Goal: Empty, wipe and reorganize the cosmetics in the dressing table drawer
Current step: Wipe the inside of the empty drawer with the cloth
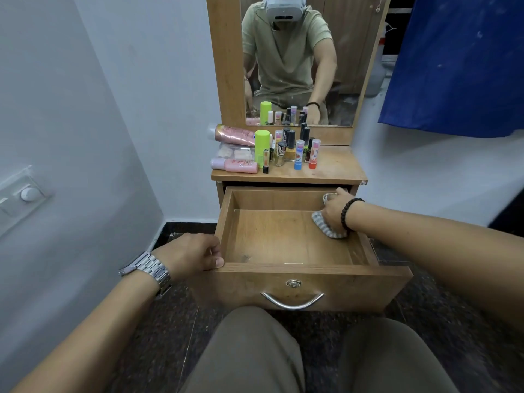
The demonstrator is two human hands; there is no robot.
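Wooden drawer [283,236] open, left hand [192,255] fingers gripping its corner, right hand [336,208] fingers pressing cloth [326,229] inside

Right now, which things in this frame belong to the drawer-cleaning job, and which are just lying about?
Part of the job:
drawer, pulled open, left hand gripping its front corner
cloth under the right hand, on the drawer floor
cosmetics standing and lying on the tabletop

Just there:
mirror
blue curtain
wall switch
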